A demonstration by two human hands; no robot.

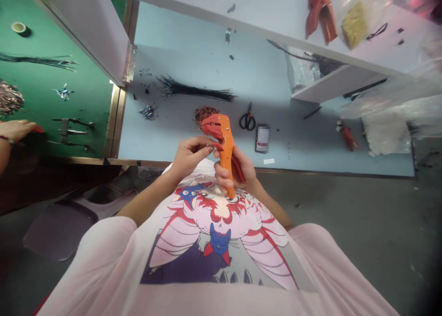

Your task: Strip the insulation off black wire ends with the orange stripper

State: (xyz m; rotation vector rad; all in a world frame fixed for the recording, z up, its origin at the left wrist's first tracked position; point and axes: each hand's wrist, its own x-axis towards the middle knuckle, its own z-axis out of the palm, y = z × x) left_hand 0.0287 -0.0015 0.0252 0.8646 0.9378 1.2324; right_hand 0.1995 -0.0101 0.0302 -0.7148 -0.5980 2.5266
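My right hand (244, 163) is wrapped round the handles of an orange and red wire stripper (226, 143), held upright in front of my shirt with its red head pointing left. My left hand (189, 155) is pinched at the tool's side, its fingertips by the red part below the jaws. What lies between those fingertips is too small to make out. Just behind the tool's head sits a pile of small copper-coloured pieces (203, 114). Further back on the blue table lies a bundle of thin black wires (196, 91).
Black scissors (247, 121) and a phone (262, 138) lie right of the tool. A small heap of blue-and-silver pieces (148, 112) is at left. A shelf (241, 12) overhangs the table's back. At the green table, another person's hand (19, 130) shows.
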